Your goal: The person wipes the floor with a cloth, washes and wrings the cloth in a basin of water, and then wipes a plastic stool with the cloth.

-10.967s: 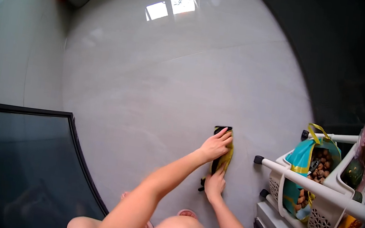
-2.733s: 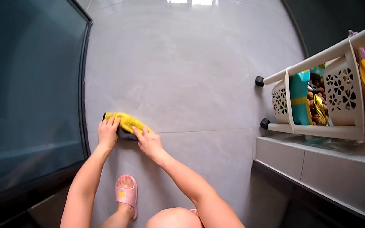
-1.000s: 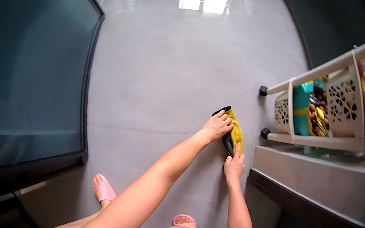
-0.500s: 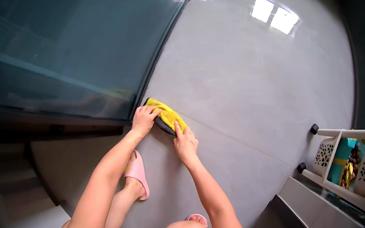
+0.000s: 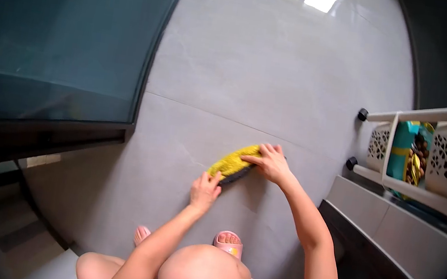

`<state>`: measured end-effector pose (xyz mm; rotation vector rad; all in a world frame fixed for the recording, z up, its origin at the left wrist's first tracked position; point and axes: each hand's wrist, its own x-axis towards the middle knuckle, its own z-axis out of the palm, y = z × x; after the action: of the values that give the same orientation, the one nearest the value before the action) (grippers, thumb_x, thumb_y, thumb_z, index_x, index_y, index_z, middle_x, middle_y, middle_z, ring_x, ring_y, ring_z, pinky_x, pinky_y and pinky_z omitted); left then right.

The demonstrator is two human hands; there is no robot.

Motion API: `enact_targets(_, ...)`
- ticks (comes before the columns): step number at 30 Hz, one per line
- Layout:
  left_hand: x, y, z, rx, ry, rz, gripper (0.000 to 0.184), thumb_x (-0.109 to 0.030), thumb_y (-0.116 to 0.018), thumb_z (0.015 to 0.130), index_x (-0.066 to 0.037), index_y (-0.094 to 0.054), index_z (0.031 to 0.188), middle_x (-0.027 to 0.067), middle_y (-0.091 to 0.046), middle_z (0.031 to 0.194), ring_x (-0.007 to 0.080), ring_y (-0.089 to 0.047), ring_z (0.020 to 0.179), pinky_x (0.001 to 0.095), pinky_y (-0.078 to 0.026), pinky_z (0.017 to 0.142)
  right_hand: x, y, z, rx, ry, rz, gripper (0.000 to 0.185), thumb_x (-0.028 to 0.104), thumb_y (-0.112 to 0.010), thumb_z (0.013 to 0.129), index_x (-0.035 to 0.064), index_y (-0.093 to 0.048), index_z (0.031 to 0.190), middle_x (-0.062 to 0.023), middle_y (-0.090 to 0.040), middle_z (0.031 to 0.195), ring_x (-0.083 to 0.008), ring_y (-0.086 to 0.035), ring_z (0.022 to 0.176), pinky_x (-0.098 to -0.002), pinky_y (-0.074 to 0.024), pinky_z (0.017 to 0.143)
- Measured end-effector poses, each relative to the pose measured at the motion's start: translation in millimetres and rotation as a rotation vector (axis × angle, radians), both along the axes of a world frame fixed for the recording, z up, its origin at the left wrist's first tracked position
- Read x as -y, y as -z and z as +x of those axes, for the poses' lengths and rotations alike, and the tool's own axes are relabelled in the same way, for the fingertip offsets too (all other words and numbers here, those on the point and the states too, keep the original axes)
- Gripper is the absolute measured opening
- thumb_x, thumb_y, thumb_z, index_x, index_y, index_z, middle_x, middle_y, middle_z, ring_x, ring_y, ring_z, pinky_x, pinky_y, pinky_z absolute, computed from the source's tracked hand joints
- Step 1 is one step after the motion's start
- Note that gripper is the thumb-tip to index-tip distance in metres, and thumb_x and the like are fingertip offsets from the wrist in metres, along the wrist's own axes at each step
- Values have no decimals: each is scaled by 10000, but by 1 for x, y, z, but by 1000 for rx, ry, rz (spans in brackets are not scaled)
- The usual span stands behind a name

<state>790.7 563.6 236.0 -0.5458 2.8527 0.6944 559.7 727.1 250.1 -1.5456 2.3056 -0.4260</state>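
A folded yellow and dark grey cloth lies slantwise on the grey tiled floor. Its lower left end is under the fingers of my left hand, which are bent around the edge. At the upper right end, my right hand grips the cloth, with one finger stretched along the yellow side. The dark side shows along the lower edge, between the two hands.
A white wheeled rack with a teal bag of nuts stands at the right, by a tiled ledge. A dark glass door is at the left. Pink slippers are below my hands.
The cloth and both hands have moved right, away from the glass door's edge, and the cloth's slant has reversed. The view has shifted, and my knees and feet sit differently.
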Motion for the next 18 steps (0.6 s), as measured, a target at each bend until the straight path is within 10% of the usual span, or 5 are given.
enact_targets(9, -113, 24, -36, -372, 738, 128, 390, -173, -601, 783, -134, -634, 1169, 99, -588, 1083, 259, -565, 1011, 396, -426, 928, -200, -5, 228, 7, 928, 241, 740, 25, -590, 744, 248, -450, 1435, -168, -492, 976, -352, -515, 922, -458, -441, 806)
enact_targets(18, -87, 26, -101, -572, 923, 127, 147, -213, -579, 799, -153, -654, 909, 42, -593, 1014, 237, -537, 1040, 373, -403, 981, -72, 25, 280, 376, 1304, -92, 574, 130, -559, 821, -114, -392, 1312, -370, -573, 1085, -524, -556, 996, -507, -447, 882)
